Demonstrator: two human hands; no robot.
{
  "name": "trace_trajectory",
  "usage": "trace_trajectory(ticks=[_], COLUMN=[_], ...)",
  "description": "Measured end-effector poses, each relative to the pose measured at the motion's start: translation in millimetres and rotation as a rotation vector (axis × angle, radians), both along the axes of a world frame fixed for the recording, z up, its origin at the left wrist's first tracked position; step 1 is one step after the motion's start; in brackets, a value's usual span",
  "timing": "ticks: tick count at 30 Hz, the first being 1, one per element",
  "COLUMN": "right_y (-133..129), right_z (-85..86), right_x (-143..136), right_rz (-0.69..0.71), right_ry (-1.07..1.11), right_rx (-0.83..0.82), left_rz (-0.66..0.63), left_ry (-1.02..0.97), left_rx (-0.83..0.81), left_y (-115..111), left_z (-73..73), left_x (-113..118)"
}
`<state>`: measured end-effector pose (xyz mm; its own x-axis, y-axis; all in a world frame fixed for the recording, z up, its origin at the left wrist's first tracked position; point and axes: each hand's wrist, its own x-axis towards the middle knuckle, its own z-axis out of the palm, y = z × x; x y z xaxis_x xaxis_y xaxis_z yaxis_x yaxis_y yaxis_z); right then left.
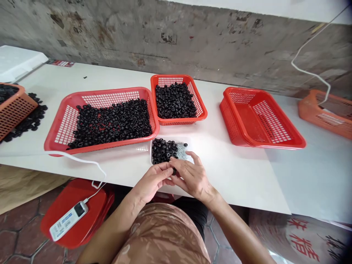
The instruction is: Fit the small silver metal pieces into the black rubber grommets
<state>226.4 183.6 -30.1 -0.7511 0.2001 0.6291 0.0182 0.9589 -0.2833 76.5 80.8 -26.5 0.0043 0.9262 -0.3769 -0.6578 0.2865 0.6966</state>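
At the table's front edge, my left hand [155, 179] and my right hand [194, 179] meet, fingertips together. Pinched between them is a small round black piece [174, 171], mostly covered by the fingers. Part of my right hand's fingers stick out, while its thumb side closes on the piece. Just beyond the hands lies a shallow clear tray [151, 156]. Its left side holds black ring-like pieces [162, 149], and its right side holds tiny silvery pieces [182, 150], too small to name.
Red baskets [110, 145] [180, 120] of black pieces stand behind the tray. A red basket [233, 124] without black pieces is to the right. Orange baskets [20, 108] [327, 113] flank both ends. A white cable [82, 160] leads to a power strip [68, 220] on a red stool [90, 196].
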Motion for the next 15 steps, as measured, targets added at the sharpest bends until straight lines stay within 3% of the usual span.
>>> trace_trajectory(ticks=[6,15], right_y=[-13,-20], right_z=[-10.6,-5.4], right_x=[1,0], right_rz=[-0.111,-0.213], right_ry=[-0.045,-0.128], right_rx=[-0.108,-0.139], left_rz=[0.113,0.166], left_ry=[0.230,0.504], left_rx=[0.030,0.084], left_y=[-3,-7], left_z=[-3.0,-2.9], left_x=[5,13])
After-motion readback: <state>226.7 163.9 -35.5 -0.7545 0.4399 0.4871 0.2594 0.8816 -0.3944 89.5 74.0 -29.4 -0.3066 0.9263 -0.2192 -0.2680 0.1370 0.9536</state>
